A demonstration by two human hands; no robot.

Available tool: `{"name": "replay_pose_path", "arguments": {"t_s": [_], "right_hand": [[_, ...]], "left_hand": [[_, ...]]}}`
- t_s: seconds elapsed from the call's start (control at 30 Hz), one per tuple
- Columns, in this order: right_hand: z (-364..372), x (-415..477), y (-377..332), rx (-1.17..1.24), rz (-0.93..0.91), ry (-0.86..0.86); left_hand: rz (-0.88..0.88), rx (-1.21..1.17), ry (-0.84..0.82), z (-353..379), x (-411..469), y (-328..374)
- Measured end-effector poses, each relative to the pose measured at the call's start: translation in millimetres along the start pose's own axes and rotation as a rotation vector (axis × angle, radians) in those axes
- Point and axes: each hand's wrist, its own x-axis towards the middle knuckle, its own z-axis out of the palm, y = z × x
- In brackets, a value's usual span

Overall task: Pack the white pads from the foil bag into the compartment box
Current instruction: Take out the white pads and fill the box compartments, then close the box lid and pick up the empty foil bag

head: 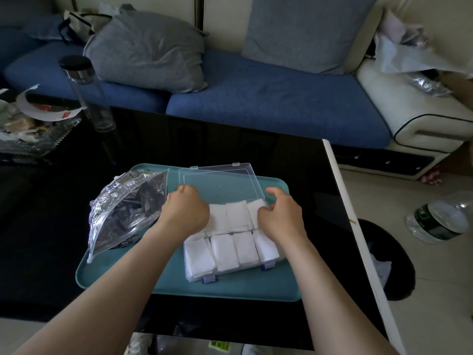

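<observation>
A clear compartment box sits on a teal tray, its cells filled with white pads in two rows. Its clear lid lies open and flat behind it. My left hand has its fingers curled at the lid's left edge, near the hinge. My right hand curls round the lid's right edge, thumb by the far-right pad. The crumpled foil bag lies on the tray's left side, its mouth toward the box; I cannot see any contents.
The tray rests on a black glossy table with a white right edge. A tall clear bottle with a black cap and a pile of wrappers stand at the far left. A blue sofa runs behind. A plastic bottle lies on the floor.
</observation>
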Motion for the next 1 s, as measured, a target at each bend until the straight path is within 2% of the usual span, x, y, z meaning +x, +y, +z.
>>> {"name": "replay_pose_path", "arguments": {"t_s": [0.07, 0.27, 0.43, 0.67, 0.83, 1.0], "right_hand": [[1.2, 0.3, -0.7, 0.018, -0.041, 0.053], [3.4, 2.4, 3.5, -0.156, -0.169, 0.169], [2.4, -0.3, 1.4, -0.207, -0.111, 0.206], [-6.0, 2.9, -1.9, 0.042, 0.116, 0.082], [-8.9, 4.1, -0.5, 0.112, 0.146, 0.045], [-14.8, 3.4, -5.1, 0.251, 0.202, 0.051]], "left_hand": [[-0.039, -0.083, -0.017, 1.6, 4.0, -0.2], [-0.156, -0.351, -0.024, 9.8, 16.2, -4.2], [-0.219, -0.574, -0.05, 16.1, 27.9, -9.2], [-0.316, -0.794, -0.108, 16.7, 36.6, -18.7], [-0.262, -0.874, -0.126, 15.0, 36.1, -14.8], [-0.202, -0.981, -0.028, 8.2, 30.5, -6.3]]}}
